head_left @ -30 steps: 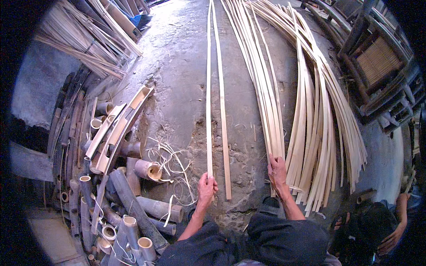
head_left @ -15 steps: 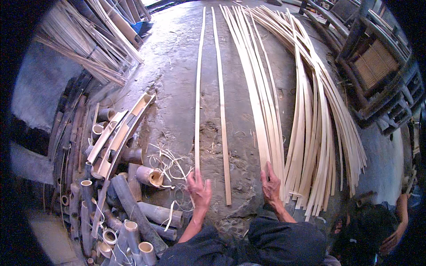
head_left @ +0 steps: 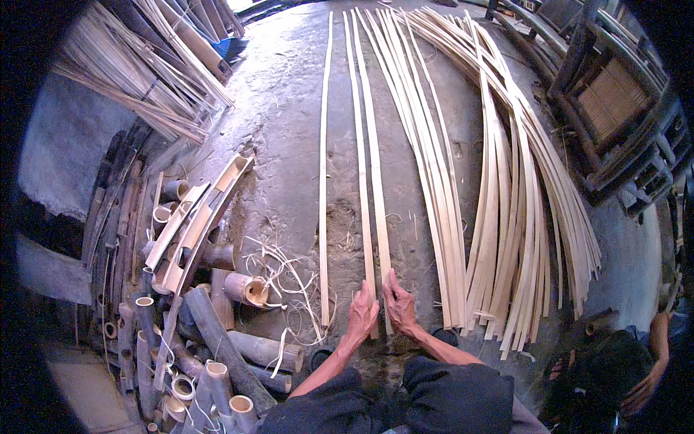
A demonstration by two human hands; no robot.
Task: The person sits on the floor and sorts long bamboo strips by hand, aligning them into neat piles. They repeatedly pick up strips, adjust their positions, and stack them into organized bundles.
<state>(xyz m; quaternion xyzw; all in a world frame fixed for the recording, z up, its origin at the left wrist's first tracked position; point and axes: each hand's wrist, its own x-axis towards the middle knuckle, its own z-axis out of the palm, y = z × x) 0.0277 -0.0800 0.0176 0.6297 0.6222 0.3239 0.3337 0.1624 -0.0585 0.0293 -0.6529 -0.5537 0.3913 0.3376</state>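
Long pale bamboo strips lie lengthwise on the dark ground. My left hand (head_left: 363, 315) is closed on the near end of one bamboo strip (head_left: 361, 181). Right beside it, my right hand (head_left: 400, 309) pinches the near end of another bamboo strip (head_left: 375, 181), its index finger lying along the strip. The two strips run side by side with a narrow gap. A single strip (head_left: 324, 217) lies apart to the left. To the right is a bunch of several strips (head_left: 431, 195), and beyond it a larger fanned pile (head_left: 517, 217).
Cut bamboo tubes (head_left: 264, 347) and split pieces (head_left: 191, 239) crowd the lower left, with curly shavings (head_left: 285, 278) beside them. Bundled thin strips (head_left: 144, 79) lean at the upper left. A dark wooden chair (head_left: 614, 108) stands at right. Another person's arm (head_left: 656, 354) shows lower right.
My right hand has moved left from the bunch, and one strip now lies beside the second strip. My left hand has moved right, from the leftmost strip to the second strip's near end.
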